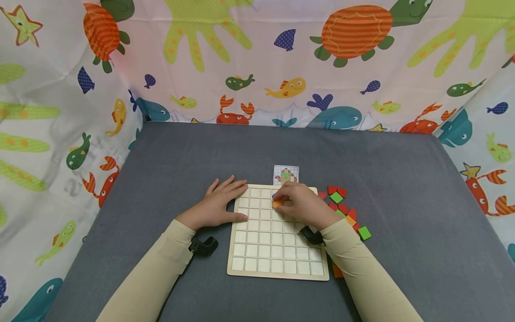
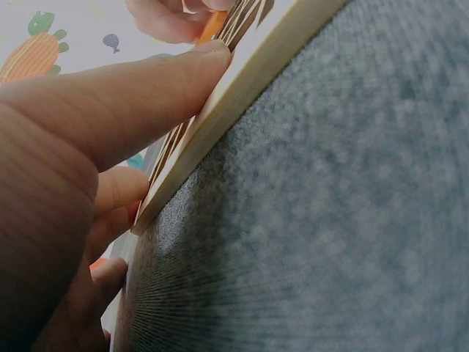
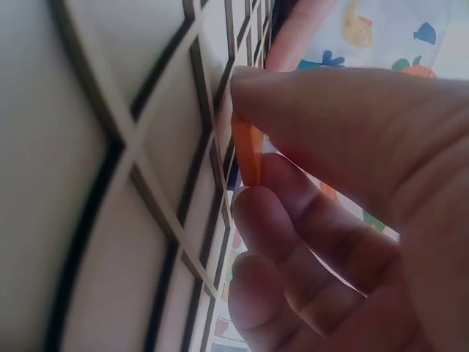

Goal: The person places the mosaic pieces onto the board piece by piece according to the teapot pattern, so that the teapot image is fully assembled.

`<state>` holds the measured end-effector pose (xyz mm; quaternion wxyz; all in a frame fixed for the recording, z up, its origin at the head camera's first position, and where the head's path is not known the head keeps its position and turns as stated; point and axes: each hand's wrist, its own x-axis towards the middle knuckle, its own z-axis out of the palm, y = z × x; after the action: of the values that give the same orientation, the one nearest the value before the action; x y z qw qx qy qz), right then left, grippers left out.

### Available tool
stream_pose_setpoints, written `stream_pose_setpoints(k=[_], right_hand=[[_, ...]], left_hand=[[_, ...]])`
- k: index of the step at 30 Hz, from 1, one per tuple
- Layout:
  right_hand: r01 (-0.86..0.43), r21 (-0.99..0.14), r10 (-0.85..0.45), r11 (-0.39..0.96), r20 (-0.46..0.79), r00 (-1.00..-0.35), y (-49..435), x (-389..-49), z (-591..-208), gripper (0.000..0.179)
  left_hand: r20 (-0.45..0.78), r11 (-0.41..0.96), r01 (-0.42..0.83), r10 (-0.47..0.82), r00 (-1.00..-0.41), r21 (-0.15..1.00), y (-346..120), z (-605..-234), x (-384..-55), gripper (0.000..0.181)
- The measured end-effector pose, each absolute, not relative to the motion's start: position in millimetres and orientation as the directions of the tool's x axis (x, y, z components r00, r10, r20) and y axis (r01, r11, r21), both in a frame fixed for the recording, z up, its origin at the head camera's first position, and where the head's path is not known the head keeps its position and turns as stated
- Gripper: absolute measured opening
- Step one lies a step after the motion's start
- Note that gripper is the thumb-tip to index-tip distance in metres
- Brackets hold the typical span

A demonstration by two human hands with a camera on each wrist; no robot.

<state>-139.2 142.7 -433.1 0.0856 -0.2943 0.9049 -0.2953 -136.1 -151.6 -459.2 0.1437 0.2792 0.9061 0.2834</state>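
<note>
A wooden grid board (image 1: 277,276) with square cells lies on the grey cloth. My left hand (image 1: 219,202) rests at its left edge with fingers spread; in the left wrist view the thumb (image 2: 168,92) touches the rim. Over the board's upper part, my right hand (image 1: 303,205) pinches an orange square tile (image 1: 277,204). The right wrist view shows this tile (image 3: 249,150) between thumb and fingers, tilted close to the grid. A small blue patch (image 1: 274,196) shows beside the fingertips; its shape is mostly hidden.
A card with a coloured grid pattern (image 1: 286,172) lies just beyond the board's top edge. Red, green and orange tiles, such as a green tile (image 1: 364,233), lie scattered to the right, partly under the right arm. A printed curtain (image 1: 257,103) hangs behind the table.
</note>
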Motion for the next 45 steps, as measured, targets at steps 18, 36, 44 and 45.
stream_pose_setpoints(k=[18, 36, 44, 45], right_hand=[[-0.502, -0.571, -0.593, 0.649, 0.033, -0.804, 142.9, -138.5, -437.4, 0.017], [-0.528, -0.558, -0.614, 0.64, 0.042, -0.788, 140.3, -140.7, -437.0, 0.012], [-0.522, -0.56, -0.613, 0.644, 0.031, -0.789, 139.5, -140.8, -435.5, 0.011], [-0.524, -0.558, -0.615, 0.644, 0.031, -0.788, 139.5, -140.8, -435.4, 0.011]], left_hand=[[-0.107, 0.684, 0.432, 0.595, -0.797, 0.588, -151.6, -460.1, -137.9, 0.094], [-0.111, 0.694, 0.419, 0.58, -0.807, 0.586, -153.9, -461.6, -137.2, 0.095], [-0.108, 0.691, 0.421, 0.582, -0.806, 0.588, -153.3, -461.2, -136.9, 0.095], [-0.107, 0.691, 0.421, 0.582, -0.806, 0.588, -153.3, -461.2, -137.0, 0.095]])
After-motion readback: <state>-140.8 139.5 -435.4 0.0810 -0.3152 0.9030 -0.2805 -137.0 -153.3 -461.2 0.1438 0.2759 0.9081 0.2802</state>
